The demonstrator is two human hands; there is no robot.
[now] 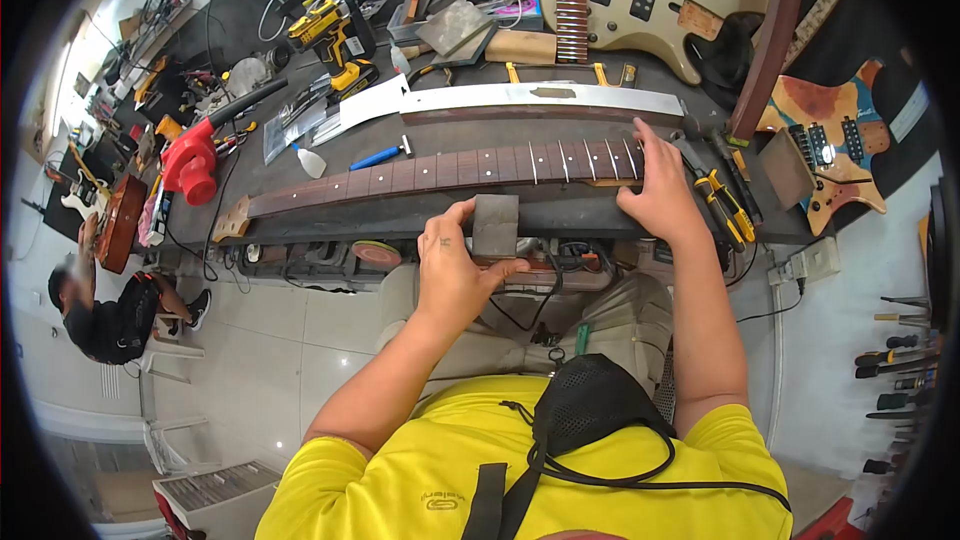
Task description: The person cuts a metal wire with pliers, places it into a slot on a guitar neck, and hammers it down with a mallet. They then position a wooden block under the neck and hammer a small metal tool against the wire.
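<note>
A dark guitar neck [455,171] with pale dot inlays lies across the bench, its light wood headstock [232,221] at the left. Below the neck, near the bench's front edge, my left hand [450,262] is closed on a grey rectangular block [496,226]. My right hand [660,180] is at the neck's right end, thumb and fingers apart around that end; whether they touch it is hard to tell. Behind the neck lie a long white strip [480,98], a blue razor-like tool [378,158] and a small white bottle [311,162].
Pliers [725,206] with yellow-black handles lie right of my right hand. A red blower [192,162] and a yellow drill [335,37] stand to the left. A pale bass body [650,2] and a colourful guitar body [828,130] lie behind. A seated person [110,315] is at far left.
</note>
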